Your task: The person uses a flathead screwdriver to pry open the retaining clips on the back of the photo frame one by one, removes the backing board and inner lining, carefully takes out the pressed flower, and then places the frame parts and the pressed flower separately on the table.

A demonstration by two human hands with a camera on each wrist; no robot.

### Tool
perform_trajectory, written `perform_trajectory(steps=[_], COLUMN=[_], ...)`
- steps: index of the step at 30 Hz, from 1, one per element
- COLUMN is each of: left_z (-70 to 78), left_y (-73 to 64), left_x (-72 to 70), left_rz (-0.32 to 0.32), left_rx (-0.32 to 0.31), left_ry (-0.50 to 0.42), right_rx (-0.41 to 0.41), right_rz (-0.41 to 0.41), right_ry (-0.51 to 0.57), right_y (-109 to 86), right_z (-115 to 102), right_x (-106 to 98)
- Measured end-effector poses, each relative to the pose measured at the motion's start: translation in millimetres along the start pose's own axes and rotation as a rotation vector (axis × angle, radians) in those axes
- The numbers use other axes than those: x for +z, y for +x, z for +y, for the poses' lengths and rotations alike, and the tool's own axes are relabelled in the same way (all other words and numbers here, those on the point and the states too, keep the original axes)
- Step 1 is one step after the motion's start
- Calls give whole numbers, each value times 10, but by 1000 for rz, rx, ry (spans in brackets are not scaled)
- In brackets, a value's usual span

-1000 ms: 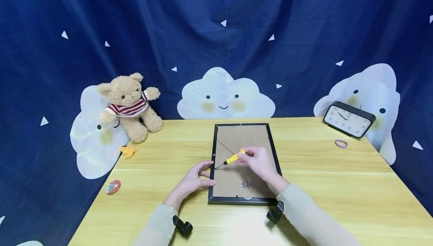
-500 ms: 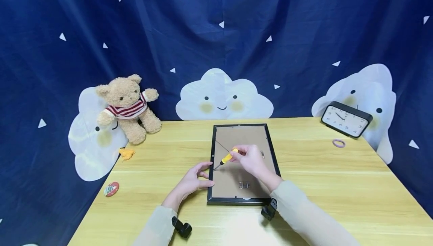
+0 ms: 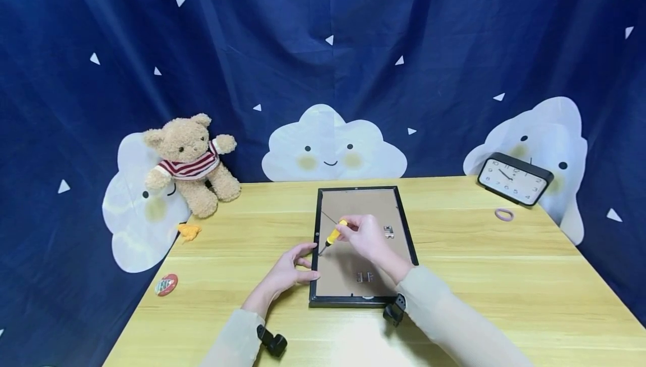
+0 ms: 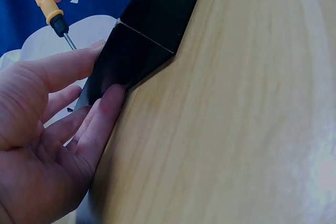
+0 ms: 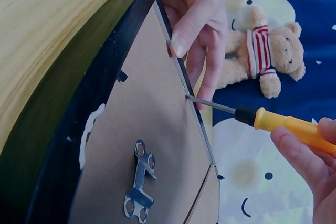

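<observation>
A black picture frame [image 3: 353, 302] lies face down on the table, its brown backing board [image 3: 335, 280] upward. My left hand [image 3: 284, 273] holds the frame's left edge, thumb on top and fingers against the outer side. In my right hand [image 3: 364, 238] is a yellow-handled screwdriver [image 3: 334, 236], pinched between thumb and fingers and slanting down to the left. The right wrist view shows its tip at the left edge of the backing board, where board and border meet. Two metal hangers are on the board, one near the bottom [image 3: 364, 277] and one at the right [image 3: 388, 232].
A teddy bear [image 3: 194, 165] sits at the back left, near a small orange item [image 3: 189, 231] and a round red badge [image 3: 166, 285]. At the back right stand a black clock [image 3: 515, 179] and, before it, a purple ring [image 3: 504, 214]. A blue curtain [image 3: 242, 47] hangs behind.
My right hand has moved left and the screwdriver's handle has tilted up more steeply, while its tip stays at the same edge. The right-hand hanger has come into view. My left hand keeps its place.
</observation>
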State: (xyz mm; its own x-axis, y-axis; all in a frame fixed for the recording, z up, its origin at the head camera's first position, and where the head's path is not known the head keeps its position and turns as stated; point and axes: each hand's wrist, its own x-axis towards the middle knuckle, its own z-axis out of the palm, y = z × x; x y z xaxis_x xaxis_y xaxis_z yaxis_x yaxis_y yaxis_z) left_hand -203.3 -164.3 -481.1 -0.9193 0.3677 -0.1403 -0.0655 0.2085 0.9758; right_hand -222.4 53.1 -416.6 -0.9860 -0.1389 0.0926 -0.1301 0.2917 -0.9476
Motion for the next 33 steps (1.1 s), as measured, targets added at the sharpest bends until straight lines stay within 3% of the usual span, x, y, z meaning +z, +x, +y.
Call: perform_trajectory(steps=[21, 33], left_z=[20, 17], left_y=[0, 3], left_x=[6, -6], left_rz=[-4, -5], left_rx=[-9, -10], left_ry=[-15, -31], right_rx=[-165, -191], right_rz=[-92, -94], right_ry=[-125, -166], right_y=[82, 97], right_z=[-136, -167], right_x=[80, 106])
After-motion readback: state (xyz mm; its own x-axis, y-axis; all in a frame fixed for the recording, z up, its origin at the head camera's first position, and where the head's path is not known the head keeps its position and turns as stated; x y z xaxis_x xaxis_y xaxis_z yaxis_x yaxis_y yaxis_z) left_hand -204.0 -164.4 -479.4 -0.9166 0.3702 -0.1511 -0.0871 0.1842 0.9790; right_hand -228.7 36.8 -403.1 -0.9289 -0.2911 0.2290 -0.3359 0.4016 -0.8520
